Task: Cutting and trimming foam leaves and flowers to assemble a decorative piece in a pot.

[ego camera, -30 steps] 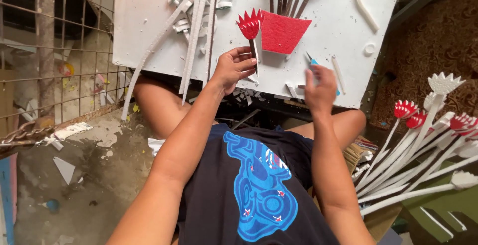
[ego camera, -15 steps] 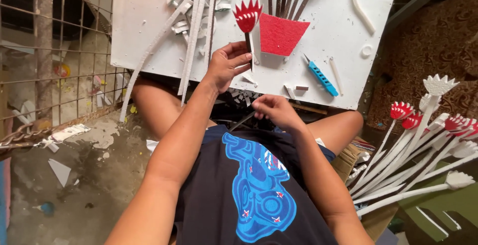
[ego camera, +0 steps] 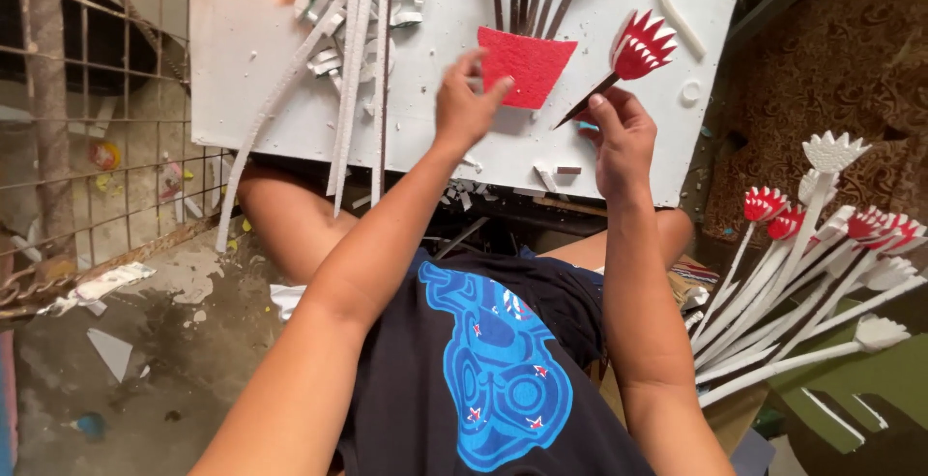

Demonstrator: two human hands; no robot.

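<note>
Head view: right hand (ego camera: 619, 143) pinches a red crown-tipped foam flower stem (ego camera: 633, 51) (mid-placement, apparently); left hand (ego camera: 466, 104), fingers loosely curled, steadies the red foam pot (ego camera: 522, 62) just beside it; next calls for aligning the stem.

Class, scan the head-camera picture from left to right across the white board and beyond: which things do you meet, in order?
Wire mesh fence → long white foam strips → left hand → red foam pot shape → right hand, holding red flower on a stem → bundle of finished foam flowers.

You get even, soft daylight; the white foam-board worktop (ego camera: 290, 70) reads brightest, without glare. Shade deepens beneath its near edge. Your left hand (ego camera: 466, 99) shows slight motion blur; wide-angle stretching bends the frame edges.
</note>
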